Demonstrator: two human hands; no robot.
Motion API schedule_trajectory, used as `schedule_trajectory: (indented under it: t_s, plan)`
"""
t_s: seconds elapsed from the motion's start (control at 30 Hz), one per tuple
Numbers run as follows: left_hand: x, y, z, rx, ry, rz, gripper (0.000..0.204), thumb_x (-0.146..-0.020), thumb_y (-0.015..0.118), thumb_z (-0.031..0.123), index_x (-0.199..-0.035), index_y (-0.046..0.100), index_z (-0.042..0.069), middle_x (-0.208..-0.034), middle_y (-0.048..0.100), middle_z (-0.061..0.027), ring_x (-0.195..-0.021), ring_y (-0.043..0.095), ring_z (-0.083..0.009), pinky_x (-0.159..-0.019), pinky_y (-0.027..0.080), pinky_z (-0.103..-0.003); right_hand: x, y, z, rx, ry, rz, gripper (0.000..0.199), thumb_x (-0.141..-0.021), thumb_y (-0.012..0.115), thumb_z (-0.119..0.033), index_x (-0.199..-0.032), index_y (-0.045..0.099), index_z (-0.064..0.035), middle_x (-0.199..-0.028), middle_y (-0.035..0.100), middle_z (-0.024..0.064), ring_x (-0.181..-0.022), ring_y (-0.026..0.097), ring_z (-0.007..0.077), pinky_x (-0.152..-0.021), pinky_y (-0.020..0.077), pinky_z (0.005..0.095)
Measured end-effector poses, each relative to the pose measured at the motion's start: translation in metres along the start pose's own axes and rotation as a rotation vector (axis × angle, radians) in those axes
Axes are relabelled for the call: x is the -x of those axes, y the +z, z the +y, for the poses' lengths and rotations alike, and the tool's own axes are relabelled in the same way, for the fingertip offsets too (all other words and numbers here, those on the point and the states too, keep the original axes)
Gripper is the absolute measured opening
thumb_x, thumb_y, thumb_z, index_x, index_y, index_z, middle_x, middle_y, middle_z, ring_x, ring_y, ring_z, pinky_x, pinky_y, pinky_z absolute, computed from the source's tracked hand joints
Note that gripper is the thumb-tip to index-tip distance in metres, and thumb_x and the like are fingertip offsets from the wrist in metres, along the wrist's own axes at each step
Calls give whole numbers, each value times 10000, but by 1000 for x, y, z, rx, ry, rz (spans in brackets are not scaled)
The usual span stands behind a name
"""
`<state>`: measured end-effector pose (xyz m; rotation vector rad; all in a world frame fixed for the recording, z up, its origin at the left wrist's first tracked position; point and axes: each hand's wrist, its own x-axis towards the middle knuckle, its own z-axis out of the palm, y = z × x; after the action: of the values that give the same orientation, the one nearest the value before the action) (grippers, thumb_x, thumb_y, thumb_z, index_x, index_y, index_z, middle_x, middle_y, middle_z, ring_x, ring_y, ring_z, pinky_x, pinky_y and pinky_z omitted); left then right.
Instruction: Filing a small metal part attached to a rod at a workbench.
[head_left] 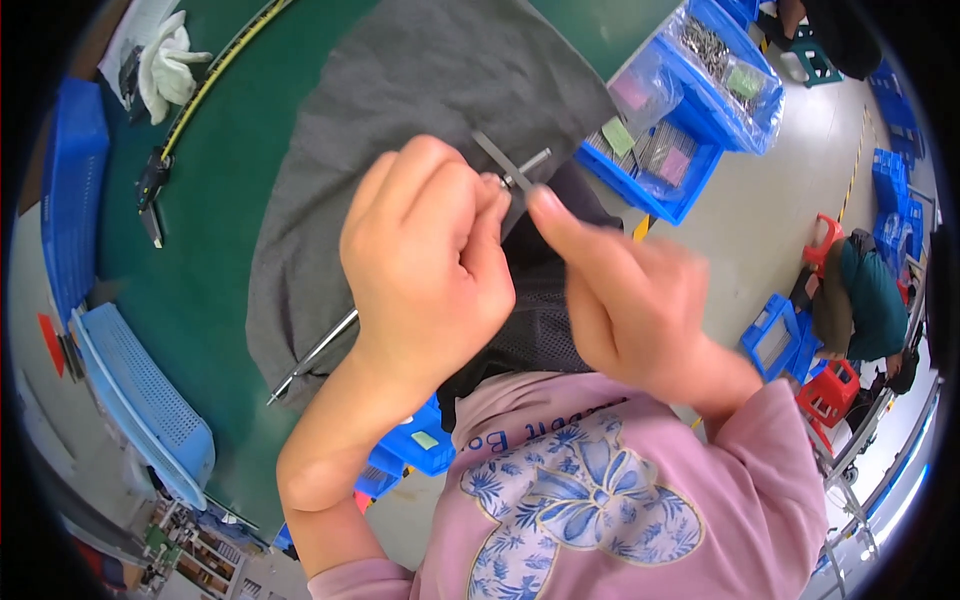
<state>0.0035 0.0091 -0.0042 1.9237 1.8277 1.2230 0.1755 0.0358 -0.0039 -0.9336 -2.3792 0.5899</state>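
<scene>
My left hand [430,240] is closed around a thin shiny metal rod [318,352]. The rod slants from the lower left, where its thin end lies over the grey cloth, up through my fist and out past the fingertips. Crossing its upper end is a narrow flat metal strip [496,153], like a file. My right hand [635,290], slightly blurred, grips the strip's near end with the thumb laid along it. Strip and rod meet or overlap just beyond my left fingertips; whether they touch I cannot tell. The grey cloth [350,130] spreads beneath both hands.
Blue bins [680,205] with bagged metal parts stand at the upper right. On the green table [200,300] lie a caliper [153,185], a yellow measuring tape [215,75] and a white glove [170,65]. A light blue basket [150,390] sits left. Another person [870,300] is far right.
</scene>
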Motion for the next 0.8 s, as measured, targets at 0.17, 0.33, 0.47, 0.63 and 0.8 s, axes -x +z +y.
schedule_trajectory:
  t_s: [0.17,0.33,0.47,0.63,0.8]
  plan:
    - [2,-5,1,-1,5,1,187,-664,689,-73,-702,533,21,-719,518,-81,-627,510,-272,-539,406,-354,2,29,3,53,-72,260,538,-622,632,-35,-1154,685,-97,-495,383,-9,-354,385,163,-363,323,303]
    - [-2,-3,0,-23,2,-29,188,-667,690,-73,-700,526,15,-725,526,-80,-629,512,-270,-533,403,-354,16,44,9,20,-34,278,520,-606,610,5,-1111,709,-66,-497,346,-17,-361,363,134,-368,301,280]
    - [0,-5,2,-37,27,-25,200,-669,691,-73,-691,513,15,-717,521,-82,-620,509,-272,-531,399,-357,4,41,7,-75,-110,314,484,-656,591,87,-1132,662,41,-520,400,23,-379,369,167,-390,277,303]
    - [0,-4,0,-34,14,-9,213,-666,699,-85,-681,511,15,-707,517,-86,-618,513,-270,-531,399,-355,43,46,29,-116,-147,283,436,-702,587,94,-1133,645,67,-530,413,30,-385,372,174,-395,289,298]
    - [3,-4,2,-38,7,0,208,-665,703,-88,-681,523,16,-710,522,-85,-622,522,-266,-536,404,-352,34,33,31,-412,157,445,437,-840,585,40,-1274,539,66,-529,357,-32,-445,317,57,-444,242,239]
